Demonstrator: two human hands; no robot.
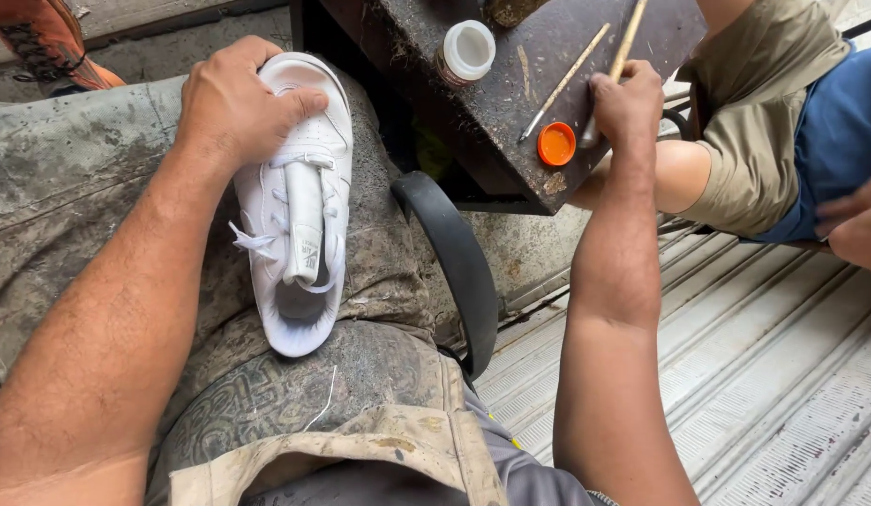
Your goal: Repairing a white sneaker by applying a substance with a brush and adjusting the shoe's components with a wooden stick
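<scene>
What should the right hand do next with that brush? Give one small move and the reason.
Probably lift the brush from the orange cap and carry it across to the white shoe. The right hand has its tip down beside the cap on the dark stand, and the left hand is steadying the shoe's toe on the lap.

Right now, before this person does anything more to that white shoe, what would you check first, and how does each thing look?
1. White sneaker steady on the lap: ok, left hand presses its toe.
2. Right hand grips the wooden-handled tool: ok.
3. Tool tip loaded: cannot tell, hidden behind the hand.
4. Small jar open: not ok, white lid on.
5. Orange cap clear of the edge: not ok, it sits near the dark work block's rim.
6. Laces out of the way: not ok, loose at the side.
</scene>
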